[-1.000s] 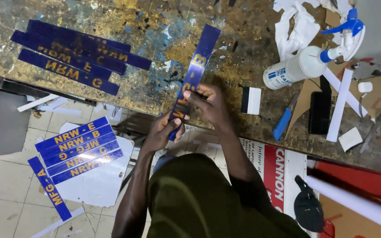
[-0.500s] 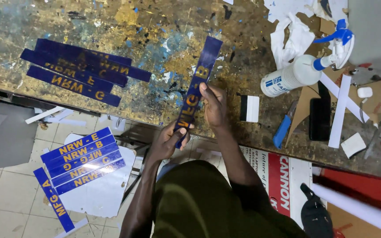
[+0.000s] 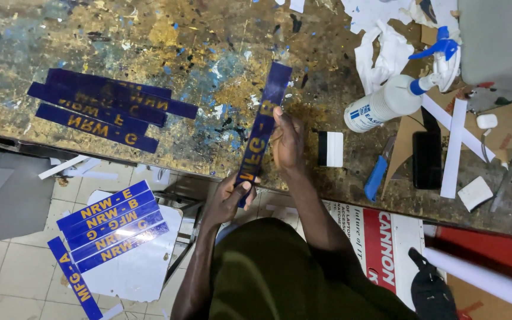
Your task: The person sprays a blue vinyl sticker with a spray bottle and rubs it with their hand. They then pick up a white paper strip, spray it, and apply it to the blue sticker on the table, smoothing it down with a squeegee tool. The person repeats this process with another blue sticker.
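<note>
While the left hand (image 3: 230, 198) pinches the near end of a long dark-blue plastic strip with gold lettering (image 3: 262, 131), the right hand (image 3: 287, 142) presses flat against its middle. Pinned this way, the strip lies steady, angled across the paint-stained desk (image 3: 208, 71) edge.

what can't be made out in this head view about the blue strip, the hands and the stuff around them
- Blue strip: its near end is hidden in the left hand.
- Right hand: the fingers press from the far side, so the contact is hidden.
- Stack of blue strips on the bench: the lower ones are covered by the upper ones.
- Spray bottle: label too small.
- White tube: cut off by the frame edge.
</note>
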